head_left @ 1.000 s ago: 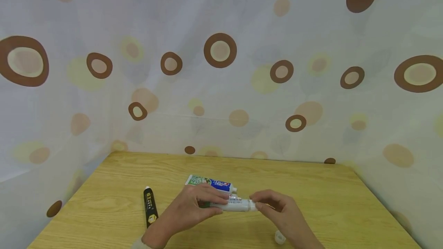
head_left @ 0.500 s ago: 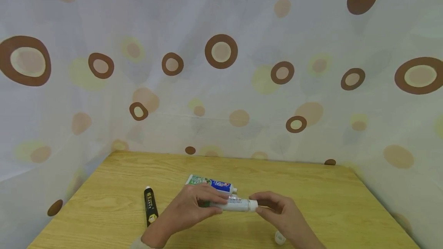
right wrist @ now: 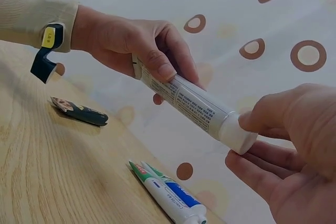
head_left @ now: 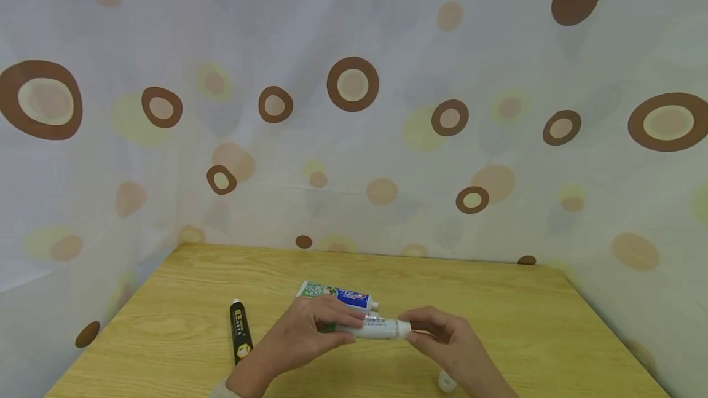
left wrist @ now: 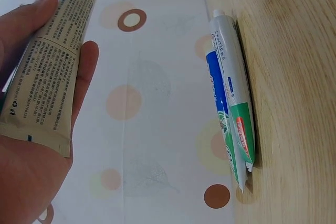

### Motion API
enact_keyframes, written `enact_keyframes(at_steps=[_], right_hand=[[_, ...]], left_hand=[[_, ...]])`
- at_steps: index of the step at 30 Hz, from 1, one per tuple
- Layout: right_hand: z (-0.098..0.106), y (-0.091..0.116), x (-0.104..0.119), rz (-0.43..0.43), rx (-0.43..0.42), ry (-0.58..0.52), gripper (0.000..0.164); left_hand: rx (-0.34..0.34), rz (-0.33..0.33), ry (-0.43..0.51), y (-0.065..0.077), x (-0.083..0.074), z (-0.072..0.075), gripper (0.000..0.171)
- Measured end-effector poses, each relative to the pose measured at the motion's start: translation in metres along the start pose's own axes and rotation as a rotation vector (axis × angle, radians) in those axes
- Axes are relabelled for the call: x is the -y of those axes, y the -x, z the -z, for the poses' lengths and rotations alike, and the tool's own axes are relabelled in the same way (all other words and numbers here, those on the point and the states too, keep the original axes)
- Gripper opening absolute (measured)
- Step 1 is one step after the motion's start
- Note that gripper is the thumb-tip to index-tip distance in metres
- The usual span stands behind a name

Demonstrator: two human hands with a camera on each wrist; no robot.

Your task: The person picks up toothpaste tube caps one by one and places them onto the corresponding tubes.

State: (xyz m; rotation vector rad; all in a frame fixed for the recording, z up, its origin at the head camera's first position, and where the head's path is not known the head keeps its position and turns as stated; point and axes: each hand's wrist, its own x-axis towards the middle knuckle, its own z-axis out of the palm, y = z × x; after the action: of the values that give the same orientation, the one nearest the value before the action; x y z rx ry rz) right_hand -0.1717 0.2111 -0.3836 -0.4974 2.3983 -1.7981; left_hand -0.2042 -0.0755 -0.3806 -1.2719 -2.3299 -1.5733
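My left hand (head_left: 304, 330) grips a white toothpaste tube (right wrist: 184, 98) by its body, thumb on one side and fingers on the other. The tube lies level above the table in the head view, its white cap (head_left: 404, 329) pointing right. Small print covers the side of the tube (left wrist: 47, 72) seen in the left wrist view. My right hand (head_left: 453, 343) pinches the end of the cap (right wrist: 237, 135) between thumb and fingertips. A loose white cap (head_left: 447, 381) lies on the table below my right hand.
Behind the hands lie a blue and green toothpaste tube (head_left: 354, 298) and a white and green one (left wrist: 233, 61), side by side on the wooden table (head_left: 525, 318). A black tube (head_left: 240, 330) lies at left. A dotted curtain (head_left: 387, 140) stands around the table.
The right fingertips have drawn back toward the cap's outer end, so more of the cap shows. The left hand and the tube have stayed in place.
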Motion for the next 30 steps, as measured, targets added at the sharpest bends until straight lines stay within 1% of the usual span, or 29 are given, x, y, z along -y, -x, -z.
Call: enact_keyframes(at_steps=[3, 5, 10, 11, 13, 15, 18, 22, 24, 25, 27, 30], right_hand=[[-0.0006, 0.0006, -0.0005, 0.031, 0.027, -0.017, 0.041], [-0.0016, 0.0006, -0.0013, 0.062, 0.030, -0.023, 0.041], [-0.0044, 0.0004, -0.0011, 0.118, -0.012, -0.022, 0.039], [-0.0047, 0.0004, -0.0007, 0.120, -0.022, -0.013, 0.038], [-0.0053, 0.0004, 0.0004, 0.099, -0.049, 0.009, 0.033], [-0.0053, 0.0000, 0.0006, 0.086, -0.059, 0.022, 0.030], [-0.0047, -0.0002, -0.0006, 0.099, -0.049, 0.027, 0.029], [-0.0035, 0.0001, -0.0017, 0.177, -0.007, 0.021, 0.029], [-0.0032, 0.0001, -0.0015, 0.199, 0.009, 0.019, 0.029], [-0.0031, 0.0000, -0.0014, 0.200, 0.015, 0.021, 0.030], [-0.0028, -0.0001, -0.0013, 0.172, 0.013, 0.019, 0.031], [-0.0024, -0.0003, -0.0014, 0.097, -0.012, 0.015, 0.032]], left_hand=[[-0.006, -0.010, -0.021, 0.0002, -0.0005, 0.0001, 0.026], [-0.008, -0.022, -0.041, 0.0000, -0.0006, 0.0000, 0.025], [-0.006, -0.064, -0.078, -0.0013, -0.0007, -0.0007, 0.025], [-0.006, -0.068, -0.079, -0.0015, -0.0007, -0.0007, 0.025], [-0.009, -0.068, -0.078, -0.0014, -0.0007, -0.0010, 0.025], [-0.012, -0.061, -0.074, -0.0008, -0.0008, -0.0010, 0.026], [-0.015, -0.053, -0.068, -0.0001, -0.0009, -0.0009, 0.026], [-0.017, -0.050, -0.057, 0.0004, -0.0008, -0.0004, 0.026], [-0.020, -0.050, -0.056, 0.0005, -0.0008, -0.0002, 0.025], [-0.020, -0.050, -0.056, 0.0005, -0.0009, -0.0001, 0.025], [-0.022, -0.053, -0.063, 0.0003, -0.0011, -0.0001, 0.026], [-0.020, -0.050, -0.063, -0.0002, -0.0014, -0.0004, 0.026]])
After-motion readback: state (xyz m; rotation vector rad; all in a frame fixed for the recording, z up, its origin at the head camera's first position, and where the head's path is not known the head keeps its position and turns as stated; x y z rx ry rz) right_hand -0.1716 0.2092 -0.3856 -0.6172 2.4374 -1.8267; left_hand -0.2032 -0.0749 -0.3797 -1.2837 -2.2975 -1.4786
